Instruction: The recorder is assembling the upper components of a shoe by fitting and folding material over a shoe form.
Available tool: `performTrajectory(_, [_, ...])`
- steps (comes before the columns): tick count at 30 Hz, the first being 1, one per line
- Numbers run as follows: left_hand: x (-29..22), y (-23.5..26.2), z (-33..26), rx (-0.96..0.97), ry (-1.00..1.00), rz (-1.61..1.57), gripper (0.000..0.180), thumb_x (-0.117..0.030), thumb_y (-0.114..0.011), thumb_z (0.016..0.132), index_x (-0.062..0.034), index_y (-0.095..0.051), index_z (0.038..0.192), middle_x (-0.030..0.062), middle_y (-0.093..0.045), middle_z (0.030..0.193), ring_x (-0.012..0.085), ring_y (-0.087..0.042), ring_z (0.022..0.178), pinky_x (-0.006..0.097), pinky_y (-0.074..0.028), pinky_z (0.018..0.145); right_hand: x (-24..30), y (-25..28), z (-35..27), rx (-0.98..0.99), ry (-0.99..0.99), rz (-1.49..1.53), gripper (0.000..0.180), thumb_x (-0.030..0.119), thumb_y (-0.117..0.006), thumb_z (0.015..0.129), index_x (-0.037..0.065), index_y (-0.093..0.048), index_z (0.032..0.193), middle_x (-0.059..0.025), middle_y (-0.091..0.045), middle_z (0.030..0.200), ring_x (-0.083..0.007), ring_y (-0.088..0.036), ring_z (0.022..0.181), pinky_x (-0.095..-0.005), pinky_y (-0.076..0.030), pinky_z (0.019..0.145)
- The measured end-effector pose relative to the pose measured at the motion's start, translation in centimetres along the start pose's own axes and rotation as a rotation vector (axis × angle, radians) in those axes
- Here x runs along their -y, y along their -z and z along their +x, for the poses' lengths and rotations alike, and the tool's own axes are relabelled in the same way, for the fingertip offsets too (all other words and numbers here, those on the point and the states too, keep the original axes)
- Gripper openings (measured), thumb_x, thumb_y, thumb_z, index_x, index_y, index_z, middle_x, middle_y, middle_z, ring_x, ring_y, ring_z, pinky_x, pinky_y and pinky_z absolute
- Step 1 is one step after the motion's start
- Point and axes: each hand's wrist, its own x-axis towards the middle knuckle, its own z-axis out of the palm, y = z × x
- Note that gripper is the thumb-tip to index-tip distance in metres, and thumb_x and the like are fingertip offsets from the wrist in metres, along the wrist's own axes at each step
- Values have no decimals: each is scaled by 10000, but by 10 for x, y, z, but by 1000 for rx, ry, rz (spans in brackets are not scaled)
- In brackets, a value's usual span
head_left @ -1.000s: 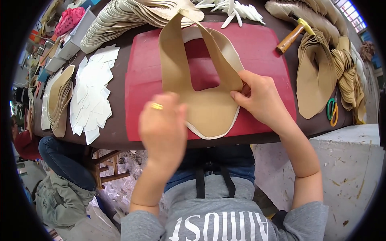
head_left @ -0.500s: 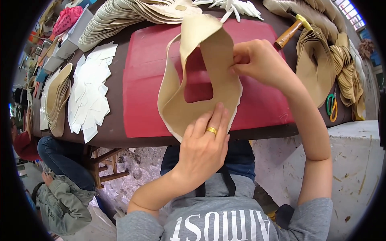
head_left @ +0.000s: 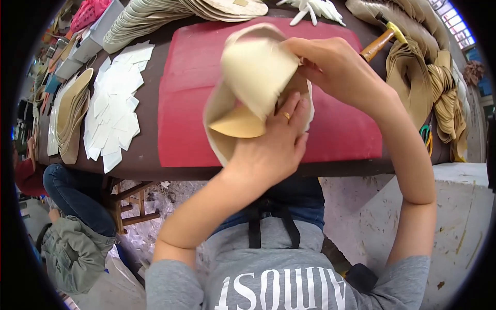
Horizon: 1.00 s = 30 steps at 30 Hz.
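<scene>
A curved beige piece point(head_left: 253, 70) that looks like a shoe upper, with pale edges, is on the red mat point(head_left: 341, 134) in front of me. Its upper flap is folded over toward me and partly blurred. My right hand point(head_left: 338, 64) pinches the right side of that flap, its fingertips partly hidden behind the fold. My left hand point(head_left: 274, 142), with a gold ring, lies on the near right part of the piece, fingers stretched out. A yellowish tongue-shaped part point(head_left: 237, 123) shows inside, beside the left hand.
White slips point(head_left: 113, 98) lie left of the mat, near stacked beige pieces point(head_left: 75, 119). A hammer point(head_left: 380, 42) rests at the right by more beige uppers point(head_left: 411, 77) and scissors point(head_left: 426, 137). White strips point(head_left: 312, 10) are at the back. A person point(head_left: 77, 248) sits at lower left.
The upper's flap has been folded down toward me, covering most of the opening. My right hand has shifted up and over; my left hand has slid up and to the right.
</scene>
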Motion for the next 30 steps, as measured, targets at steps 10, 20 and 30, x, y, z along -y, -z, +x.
performTrajectory(10, [-22, -9, -13, -24, 51, 203, 481, -154, -583, 813, -62, -534, 1282, 127, -600, 1228, 309, -550, 981, 351, -497, 749, -15, -6, -27, -111, 66, -68, 105, -40, -598, 698, -48, -604, 802, -182, -645, 725, -343, -593, 576, -397, -499, 592])
performTrajectory(20, [-17, -36, 7, -160, -63, 387, 435, -108, -571, 789, 84, -566, 1179, 187, -620, 1083, 272, -526, 901, 300, -448, 690, 1, 7, -18, 4, 160, -331, 115, -64, -567, 690, -70, -576, 805, -172, -639, 706, -294, -543, 544, -371, -460, 576])
performTrajectory(30, [-31, -38, 22, 7, 97, 342, 428, -95, -569, 793, 56, -549, 1193, 173, -638, 1120, 273, -566, 862, 295, -471, 659, -22, -7, -36, -114, -9, -142, 100, 17, -621, 723, -54, -619, 794, -170, -642, 722, -315, -610, 591, -372, -482, 563])
